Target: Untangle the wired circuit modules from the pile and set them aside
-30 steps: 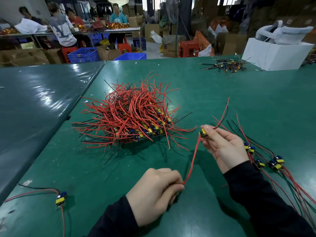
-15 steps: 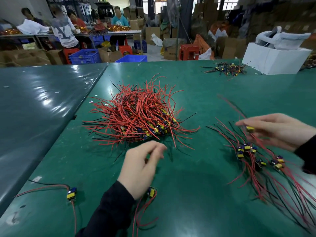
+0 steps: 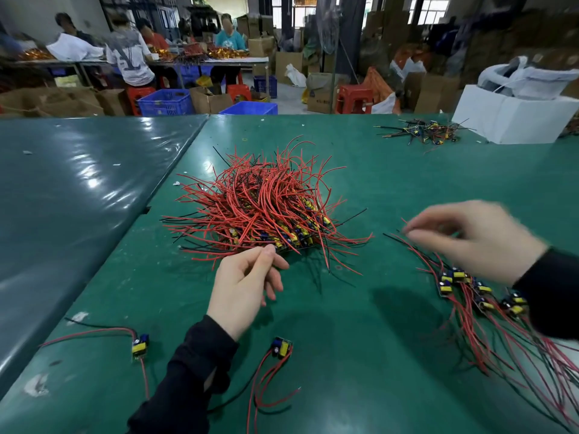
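Green bench mat (image 3: 360, 339) under a head camera, workshop behind it.

Pile (image 3: 260, 208): dense tangle of red and black leads, centre of the mat, with yellow and blue circuit modules showing along its near right edge.

Left hand (image 3: 244, 280): just at the near edge of the pile, thumb and forefinger tips close together by the outermost wires, other fingers loosely curled. Whether it has a wire pinched cannot be made out; nothing plainly held.

Right hand (image 3: 476, 239): blurred, hovering above the far end of the sorted bundle (image 3: 470, 292), fingers relaxed and spread downward, holding nothing visible. The bundle lies at the right of the mat, modules grouped together, leads trailing toward the near right corner.

Loose module (image 3: 282, 347): on the mat beside the left sleeve (image 3: 188, 371), red and black leads curling toward the near edge. Second loose module (image 3: 140, 344): near left, well apart from the pile, one red lead running left, one running toward the near edge.

Far right of the mat: small heap of dark wired parts (image 3: 423, 133), just beside a white box (image 3: 513, 120).

Left: a second, darker green table (image 3: 62, 189) butts against the mat.

Background: people (image 3: 128, 54) seated at a long table, blue crates (image 3: 164, 101), red stools, cardboard boxes.
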